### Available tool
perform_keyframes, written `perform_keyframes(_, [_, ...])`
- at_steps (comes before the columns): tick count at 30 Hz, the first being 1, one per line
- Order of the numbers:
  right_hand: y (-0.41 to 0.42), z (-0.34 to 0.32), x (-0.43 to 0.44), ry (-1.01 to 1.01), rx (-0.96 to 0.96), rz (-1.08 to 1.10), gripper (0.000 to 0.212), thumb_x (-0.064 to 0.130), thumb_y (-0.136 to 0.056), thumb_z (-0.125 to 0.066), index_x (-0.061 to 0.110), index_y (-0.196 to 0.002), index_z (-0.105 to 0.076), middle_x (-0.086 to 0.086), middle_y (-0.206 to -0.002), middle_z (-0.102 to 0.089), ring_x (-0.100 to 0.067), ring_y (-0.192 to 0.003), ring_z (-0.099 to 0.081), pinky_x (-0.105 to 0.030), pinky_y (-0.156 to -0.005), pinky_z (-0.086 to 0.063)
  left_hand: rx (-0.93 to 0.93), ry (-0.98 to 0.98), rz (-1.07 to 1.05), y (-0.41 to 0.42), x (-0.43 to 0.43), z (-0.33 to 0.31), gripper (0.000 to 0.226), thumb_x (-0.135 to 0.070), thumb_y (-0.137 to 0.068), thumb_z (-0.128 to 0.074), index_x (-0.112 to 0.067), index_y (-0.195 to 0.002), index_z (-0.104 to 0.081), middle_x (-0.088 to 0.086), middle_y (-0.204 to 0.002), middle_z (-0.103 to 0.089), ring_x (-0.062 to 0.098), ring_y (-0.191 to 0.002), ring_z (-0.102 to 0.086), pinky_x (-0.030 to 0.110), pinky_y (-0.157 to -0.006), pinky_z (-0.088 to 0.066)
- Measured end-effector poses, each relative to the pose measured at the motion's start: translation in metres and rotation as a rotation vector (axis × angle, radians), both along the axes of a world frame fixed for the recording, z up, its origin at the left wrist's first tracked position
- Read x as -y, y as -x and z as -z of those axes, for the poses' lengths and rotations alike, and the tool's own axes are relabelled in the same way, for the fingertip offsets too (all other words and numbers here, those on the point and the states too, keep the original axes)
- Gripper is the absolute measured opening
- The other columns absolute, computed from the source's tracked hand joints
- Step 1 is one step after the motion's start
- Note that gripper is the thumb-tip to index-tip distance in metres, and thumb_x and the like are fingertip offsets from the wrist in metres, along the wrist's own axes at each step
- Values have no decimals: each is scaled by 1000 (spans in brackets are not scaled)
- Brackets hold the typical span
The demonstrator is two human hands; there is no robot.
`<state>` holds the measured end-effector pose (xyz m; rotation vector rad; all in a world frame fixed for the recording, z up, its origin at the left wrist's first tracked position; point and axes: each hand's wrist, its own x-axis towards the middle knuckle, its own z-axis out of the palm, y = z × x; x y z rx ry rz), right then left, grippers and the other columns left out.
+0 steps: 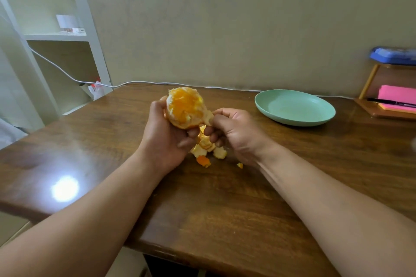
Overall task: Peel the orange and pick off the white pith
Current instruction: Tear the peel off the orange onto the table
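A flap of peel [209,117] at the lower right of the orange [184,108] is pinched between the curled thumb and fingers [221,113] of the right hand [236,135]. The fruit, largely bared to flesh and pith, is gripped in the curled fingers of the left hand [164,139] and held above the table [225,209]. Scraps [206,149] of peel are seen on the wood just beneath both hands, with a green plate [292,105] well apart to the right.

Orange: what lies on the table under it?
A small pile of peel pieces lies on the wooden table below the orange. The left hand and the right hand, pinching a peel flap, cover part of it.
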<state>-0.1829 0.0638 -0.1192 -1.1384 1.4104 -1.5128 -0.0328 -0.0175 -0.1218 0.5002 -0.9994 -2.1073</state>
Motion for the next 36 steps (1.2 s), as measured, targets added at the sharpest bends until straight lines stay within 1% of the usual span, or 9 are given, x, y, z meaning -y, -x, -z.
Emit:
perform_keyframes(7, [7, -6, -7, 11, 160, -207, 24, -1, -106, -45, 5, -101, -68, -7, -71, -63, -15, -57, -52, -23, -50, -39, -229, -204, 104, -12, 13, 8, 56, -52, -92, -40, -3, -105, -63, 13, -95, -63, 13, -51, -41, 19, -34, -21])
perform_keyframes(9, [14, -5, -9, -14, -33, -128, 26, 7, -108, -48, 9, -105, -74, -6, -76, -68, -15, -62, -56, -28, -55, -43, -247, -218, 74, -15, 17, 8, 55, -52, -85, -45, -6, -109, -62, 13, -101, -67, 14, -52, -40, 20, -34, -23])
perform_keyframes(11, [16, -1, -10, -56, -403, -2, 24, 24, -112, -53, 22, -112, -77, 4, -88, -77, -10, -72, -63, -32, -66, -51, -210, -185, 75, -15, 18, 7, 53, -51, -88, -43, -9, -116, -58, 13, -99, -63, 16, -54, -41, 20, -37, -21])
perform_keyframes(13, [16, 4, -9, -32, -685, 27, 23, 35, -110, -56, 31, -119, -77, 14, -103, -77, 1, -91, -68, -27, -81, -55, -175, -164, 112, -12, 17, 8, 51, -51, -91, -41, -13, -123, -51, 12, -97, -57, 18, -57, -43, 21, -38, -22])
perform_keyframes(17, [12, 8, -6, 94, -842, 118, 22, 36, -106, -65, 31, -126, -74, 17, -116, -69, 0, -109, -63, -26, -92, -53, -119, -146, 158, -10, 18, 10, 51, -51, -97, -38, -11, -126, -52, 13, -95, -58, 19, -58, -45, 22, -37, -25])
perform_keyframes(20, [10, 3, -10, 122, -740, 183, 17, 38, -105, -66, 32, -119, -73, 18, -104, -72, 1, -97, -66, -18, -78, -54, -92, -143, 162, -10, 17, 10, 53, -51, -102, -35, -6, -115, -60, 15, -96, -63, 19, -57, -45, 21, -37, -23])
perform_keyframes(26, [-3, 0, -14, 137, -471, 77, 22, 46, -98, -72, 26, -108, -69, 1, -93, -76, -13, -83, -72, -25, -69, -60, -70, -141, 172, -6, 20, 10, 51, -48, -105, -35, -4, -105, -62, 17, -99, -59, 19, -51, -49, 20, -30, -29])
perform_keyframes(32, [-5, -2, -16, 16, -427, -18, 35, 52, -97, -69, 20, -109, -66, -1, -93, -77, -10, -72, -72, -36, -67, -64, -6, -101, 199, -5, 15, 6, 51, -48, -101, -39, -3, -104, -63, 16, -92, -61, 19, -50, -48, 19, -34, -24])
perform_keyframes(36, [-6, -8, -21, -42, -530, -68, 30, 54, -103, -60, 25, -111, -64, 1, -97, -76, -11, -76, -73, -38, -70, -66, 36, -64, 186, -5, 14, 5, 53, -51, -100, -36, -6, -103, -63, 15, -88, -60, 19, -49, -47, 20, -35, -20])
